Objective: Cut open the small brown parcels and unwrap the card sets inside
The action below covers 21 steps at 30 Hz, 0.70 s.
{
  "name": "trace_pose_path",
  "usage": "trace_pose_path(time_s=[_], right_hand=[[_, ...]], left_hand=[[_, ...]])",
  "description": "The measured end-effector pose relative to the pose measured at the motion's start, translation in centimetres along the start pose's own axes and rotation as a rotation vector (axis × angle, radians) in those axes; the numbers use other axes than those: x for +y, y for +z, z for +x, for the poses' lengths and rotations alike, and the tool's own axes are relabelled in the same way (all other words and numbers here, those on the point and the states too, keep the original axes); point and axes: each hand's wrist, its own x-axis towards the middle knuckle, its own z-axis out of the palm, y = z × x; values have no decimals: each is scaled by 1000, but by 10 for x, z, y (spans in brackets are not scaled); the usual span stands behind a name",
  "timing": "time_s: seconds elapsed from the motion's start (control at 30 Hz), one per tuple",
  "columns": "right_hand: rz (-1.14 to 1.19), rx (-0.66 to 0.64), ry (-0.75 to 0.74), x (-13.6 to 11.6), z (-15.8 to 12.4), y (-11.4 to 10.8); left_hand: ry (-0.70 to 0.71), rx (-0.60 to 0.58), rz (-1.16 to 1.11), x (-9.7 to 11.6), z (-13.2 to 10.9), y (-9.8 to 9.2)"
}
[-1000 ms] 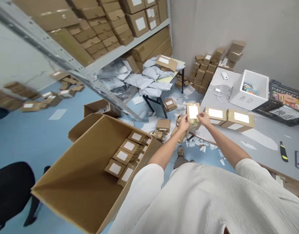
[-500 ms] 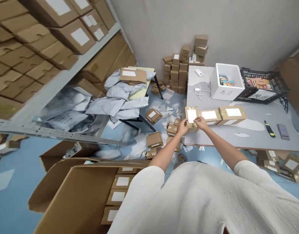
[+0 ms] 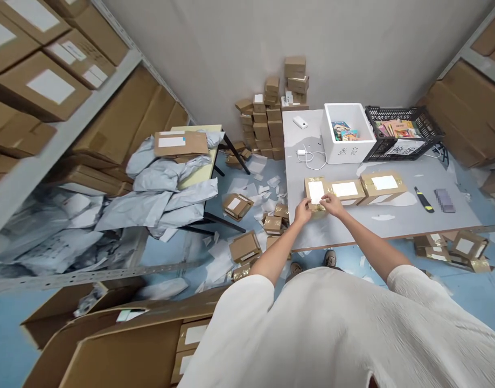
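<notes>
Both hands are on a small brown cardboard parcel (image 3: 315, 189) with a white label, which rests on the grey table (image 3: 392, 221) near its left edge. My left hand (image 3: 302, 210) grips the parcel's near left corner. My right hand (image 3: 332, 204) pinches its near right side. Two similar labelled parcels (image 3: 346, 190) (image 3: 383, 184) lie in a row to the right of it, touching one another.
On the table stand a white foam box (image 3: 348, 143), a black crate (image 3: 404, 137), a white charger with cable (image 3: 307, 155), a utility knife (image 3: 424, 200) and a phone (image 3: 444, 200). Small parcels litter the blue floor. An open carton of parcels (image 3: 150, 350) sits at lower left; shelving flanks both sides.
The parcel was held up in the air over the table's edge and now lies on the table beside the other two. My view has swung right, away from the open carton.
</notes>
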Motion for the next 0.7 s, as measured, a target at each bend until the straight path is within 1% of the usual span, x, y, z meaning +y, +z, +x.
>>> trace_pose_path(time_s=[0.1, 0.23, 0.33, 0.4, 0.47, 0.53, 0.63, 0.7], right_hand=[[-19, -52, -13, 5, 12, -10], [-92, -95, 20, 16, 31, -28], [-143, -120, 10, 28, 45, -39], [-164, -144, 2, 36, 52, -41], [-177, -161, -13, 41, 56, -38], [-171, -148, -46, 42, 57, -29], [-81, -102, -108, 35, 57, -11], [17, -121, -146, 27, 56, 1]], left_hand=[[-24, 14, 19, 4, 12, 10], [-50, 22, 46, 9, 24, 27], [-61, 32, 64, 10, 28, 42], [-70, 32, 103, 9, 27, 48], [-79, 38, 141, 9, 24, 50], [-80, 73, 204, 9, 21, 47], [-87, 141, 340, 10, 18, 35], [-123, 136, 344, 11, 17, 26]])
